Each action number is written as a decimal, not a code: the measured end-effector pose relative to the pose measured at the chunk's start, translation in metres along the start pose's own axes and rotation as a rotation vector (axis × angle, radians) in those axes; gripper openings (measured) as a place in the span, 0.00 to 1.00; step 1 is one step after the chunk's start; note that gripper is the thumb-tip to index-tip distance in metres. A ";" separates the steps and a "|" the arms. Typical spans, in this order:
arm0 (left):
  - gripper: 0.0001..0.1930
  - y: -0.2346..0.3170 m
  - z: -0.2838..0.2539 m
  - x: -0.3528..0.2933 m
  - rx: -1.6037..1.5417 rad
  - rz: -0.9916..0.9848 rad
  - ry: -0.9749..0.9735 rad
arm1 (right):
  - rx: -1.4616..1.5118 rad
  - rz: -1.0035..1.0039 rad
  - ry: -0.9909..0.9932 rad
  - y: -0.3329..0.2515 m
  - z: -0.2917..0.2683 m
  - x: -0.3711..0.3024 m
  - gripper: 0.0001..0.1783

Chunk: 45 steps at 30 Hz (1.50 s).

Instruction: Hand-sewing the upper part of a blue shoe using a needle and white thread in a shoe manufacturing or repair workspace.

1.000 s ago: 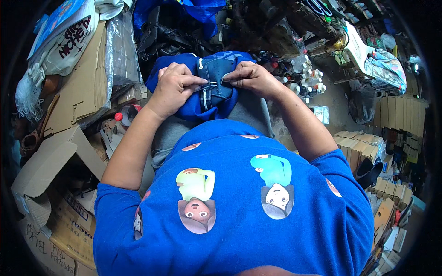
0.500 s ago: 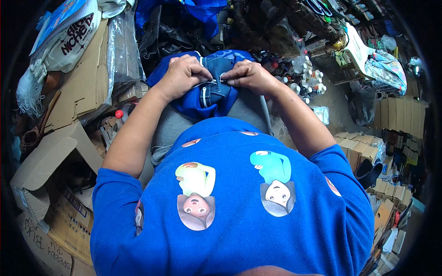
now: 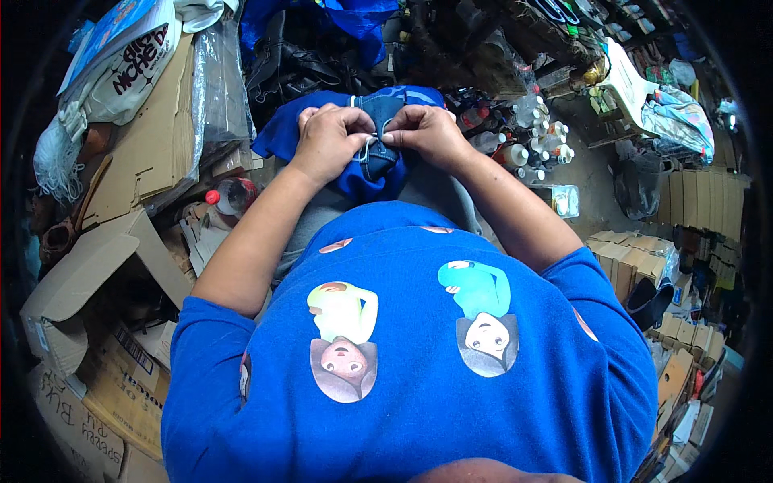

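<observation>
— Where did the dark denim strip (image 3: 378, 137) lie, relative to the two hands?

— Right between them. It ran straight away from the person, its long axis pointing from the lap toward the clutter ahead, on top of a bunched blue cloth (image 3: 282, 133) resting on the knees. The left hand (image 3: 328, 138) came at it from the left, the right hand (image 3: 427, 133) from the right, so the strip crossed the line between them almost at a right angle.

— Which hand was nearer to it?

— Neither, really. Both were touching it at about the middle of its length. The fingertips met over the strip, nearly knuckle to knuckle.

— Were the hands open or closed?

— Both were curled shut, pinching the denim strip. A thin pale loop, thread or wire, showed just below where the fingers met; I could not tell which hand held it, or whether it passed through the cloth.

— And around them?

— A red-capped bottle (image 3: 229, 196) lay just left of the left forearm, beside flattened cardboard (image 3: 149, 149). A cluster of small clear bottles (image 3: 527, 145) stood near the right wrist, well clear of the strip. No worktop showed; the work sat on the lap.
</observation>
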State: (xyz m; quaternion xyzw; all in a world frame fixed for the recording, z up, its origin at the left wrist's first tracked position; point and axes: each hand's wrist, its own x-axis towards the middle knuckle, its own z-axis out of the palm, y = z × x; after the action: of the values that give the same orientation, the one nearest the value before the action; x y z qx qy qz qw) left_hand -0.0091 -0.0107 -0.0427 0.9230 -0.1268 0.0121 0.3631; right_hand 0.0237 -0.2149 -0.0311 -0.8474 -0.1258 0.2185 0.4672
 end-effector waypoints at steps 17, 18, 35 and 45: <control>0.07 0.024 -0.034 0.006 0.480 0.291 -0.272 | -0.867 -0.481 -0.172 -0.029 -0.022 -0.001 0.04; 0.08 0.020 -0.037 0.004 0.394 0.296 -0.315 | -0.829 -0.523 -0.163 -0.025 -0.024 -0.002 0.03; 0.06 -0.022 -0.076 -0.010 -1.737 -0.092 -0.047 | 1.104 -0.035 -0.052 -0.015 -0.041 0.005 0.13; 0.19 -0.058 -0.079 -0.005 -0.645 -0.241 -0.082 | 0.096 0.092 -0.010 0.017 -0.096 -0.001 0.25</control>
State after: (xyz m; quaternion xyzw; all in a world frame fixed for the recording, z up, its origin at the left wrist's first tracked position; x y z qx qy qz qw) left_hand 0.0056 0.0846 -0.0241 0.7689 -0.0288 -0.1087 0.6294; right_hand 0.0696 -0.2953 -0.0007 -0.8278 -0.0782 0.2496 0.4963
